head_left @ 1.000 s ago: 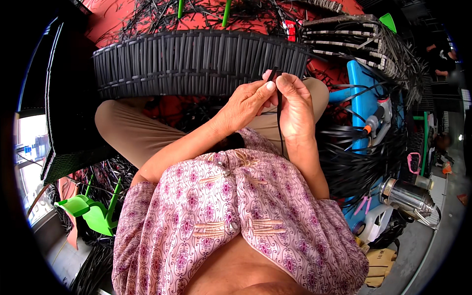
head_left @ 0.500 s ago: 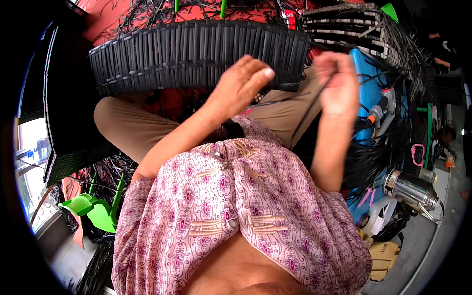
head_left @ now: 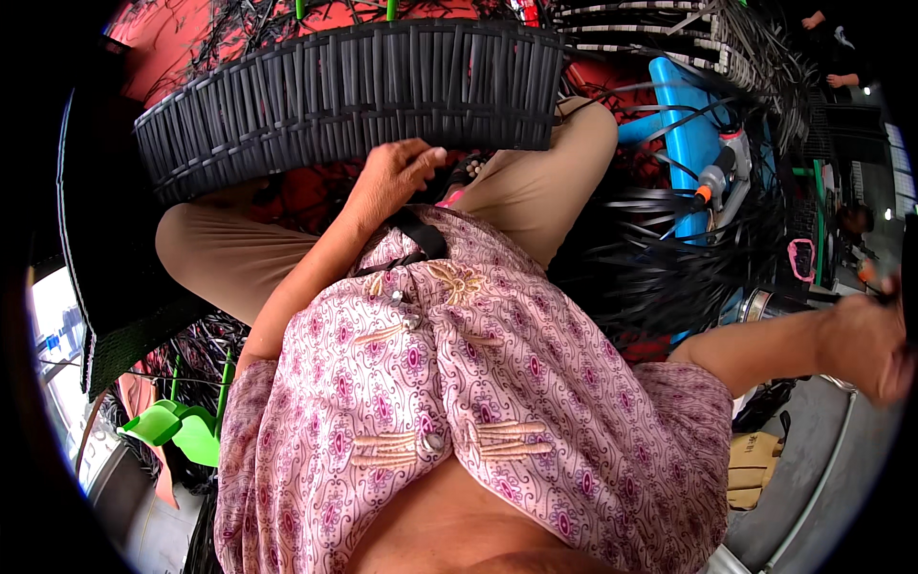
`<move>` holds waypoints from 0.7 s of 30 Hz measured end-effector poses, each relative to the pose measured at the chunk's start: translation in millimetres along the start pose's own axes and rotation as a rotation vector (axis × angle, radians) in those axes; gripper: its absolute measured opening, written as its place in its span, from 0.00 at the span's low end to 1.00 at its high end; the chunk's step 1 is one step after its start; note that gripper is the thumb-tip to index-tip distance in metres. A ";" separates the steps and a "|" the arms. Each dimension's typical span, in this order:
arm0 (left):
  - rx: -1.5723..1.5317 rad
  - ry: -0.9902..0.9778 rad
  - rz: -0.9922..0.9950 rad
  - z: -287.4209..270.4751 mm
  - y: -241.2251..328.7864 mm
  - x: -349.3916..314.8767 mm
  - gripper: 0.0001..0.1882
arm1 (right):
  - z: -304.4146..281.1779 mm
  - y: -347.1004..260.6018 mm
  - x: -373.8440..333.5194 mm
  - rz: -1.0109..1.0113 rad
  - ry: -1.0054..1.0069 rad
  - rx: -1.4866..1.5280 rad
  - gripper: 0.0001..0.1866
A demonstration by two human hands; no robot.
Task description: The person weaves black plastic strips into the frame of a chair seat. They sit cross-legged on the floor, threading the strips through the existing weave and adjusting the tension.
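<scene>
A curved panel woven from black plastic strips (head_left: 354,91) rests across my bent knees. At its lower edge is my left hand (head_left: 392,177); the fingers are bent and closed, with the thumb along them, and what they grip is hidden. Far out to the right, my right arm is stretched sideways. My right hand (head_left: 865,349) sits at the dark rim of the picture, partly blurred, fingers curled; anything thin in it cannot be made out. Loose black strips (head_left: 660,258) lie in a heap beside my right knee.
A blue plastic stool (head_left: 687,139) lies to the right, with a grey and orange power tool (head_left: 719,177) against it. Beyond it is a grey-and-black woven frame (head_left: 650,29). Green plastic pieces (head_left: 177,426) are at the lower left. A yellow bag (head_left: 754,469) lies at the lower right.
My right hand has swung from beside the panel far out to the right. My left hand stays near the panel's lower edge. The whole view has shifted slightly.
</scene>
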State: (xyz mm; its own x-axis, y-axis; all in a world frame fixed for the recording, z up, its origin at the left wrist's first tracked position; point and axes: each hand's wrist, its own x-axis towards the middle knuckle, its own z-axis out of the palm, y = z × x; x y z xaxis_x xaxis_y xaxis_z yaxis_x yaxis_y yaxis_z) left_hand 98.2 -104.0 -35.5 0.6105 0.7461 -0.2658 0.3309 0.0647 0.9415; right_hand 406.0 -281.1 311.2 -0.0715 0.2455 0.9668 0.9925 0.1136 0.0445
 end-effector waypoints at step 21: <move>-0.792 0.348 -0.363 -17.0 -68.6 -11.6 0.23 | 229.4 26.3 -309.5 1.463 -0.822 1.030 0.05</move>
State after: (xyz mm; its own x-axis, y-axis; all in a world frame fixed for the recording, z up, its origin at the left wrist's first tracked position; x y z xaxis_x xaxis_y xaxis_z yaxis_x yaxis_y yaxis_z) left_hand 56.2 -105.8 -93.4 0.2744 0.7398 -0.6143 -0.2056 0.6692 0.7140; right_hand 431.5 -133.2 -44.5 0.2881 0.9311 -0.2236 -0.0796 -0.2094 -0.9746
